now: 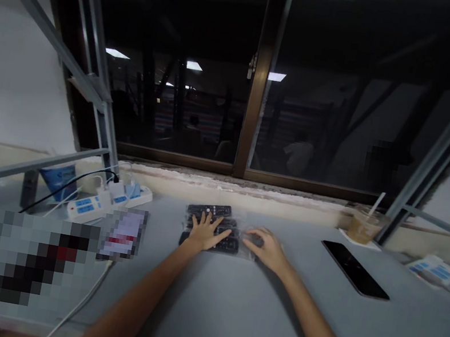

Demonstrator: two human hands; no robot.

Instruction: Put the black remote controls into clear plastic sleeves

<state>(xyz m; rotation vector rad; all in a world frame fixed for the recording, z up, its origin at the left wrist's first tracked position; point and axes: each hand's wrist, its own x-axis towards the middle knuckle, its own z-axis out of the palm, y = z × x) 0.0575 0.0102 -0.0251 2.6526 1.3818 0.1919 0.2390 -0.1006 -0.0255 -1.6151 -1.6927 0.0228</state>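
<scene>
Desk (226,308): the stack of black remotes (209,210) sits mid back edge, below the window. Your left hand (205,232) lies spread flat on the stack. Your right hand (265,247) is loosely curled at the stack's right end, and I can't tell if it pinches anything. Looks like the grasp step; lifting one would need fingers closed round its edges.

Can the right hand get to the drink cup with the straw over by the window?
Probably yes. The cup stands off to the right of the right hand, with bare table between them. Only the flat dark phone lies close beside that path, and the arm could pass over it.
</scene>
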